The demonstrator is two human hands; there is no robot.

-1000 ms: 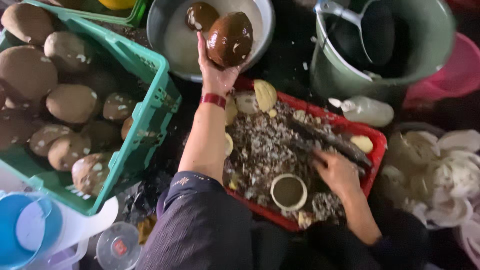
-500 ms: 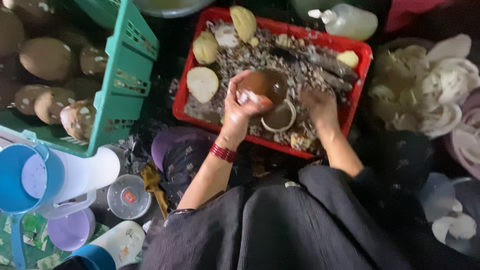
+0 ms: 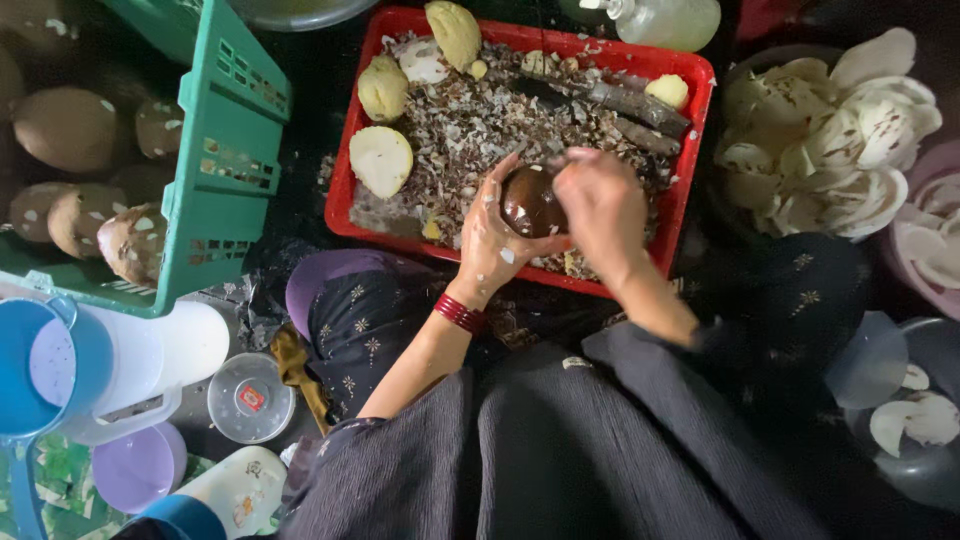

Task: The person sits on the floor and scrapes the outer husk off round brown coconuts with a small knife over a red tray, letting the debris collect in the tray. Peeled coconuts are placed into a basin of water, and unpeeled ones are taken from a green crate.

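Looking down from the head camera, the left hand (image 3: 492, 235) cups a dark brown coconut (image 3: 530, 200) from its left side, fingers curled round the shell, a red bangle (image 3: 460, 313) on that wrist. Pressed against the coconut's right side is the right hand (image 3: 600, 205), its fingers closed onto the shell; whether it also grips a tool cannot be told. Both hands hold the coconut just above the near edge of a red tray (image 3: 690, 190), which is filled with brown shell scraps and peelings. Pale yellow peeled pieces (image 3: 381, 160) lie along the tray's left and far sides, and dark stick-like lengths (image 3: 640, 105) lie near its far right corner. Left of the tray a green crate (image 3: 225, 170) holds more brown coconuts (image 3: 65, 125). White coconut slices (image 3: 835, 135) are heaped in a bowl to the right. Near the person's left knee stand a white jug (image 3: 150, 350), a blue cup (image 3: 35, 365) and a round clear lid (image 3: 250, 397)
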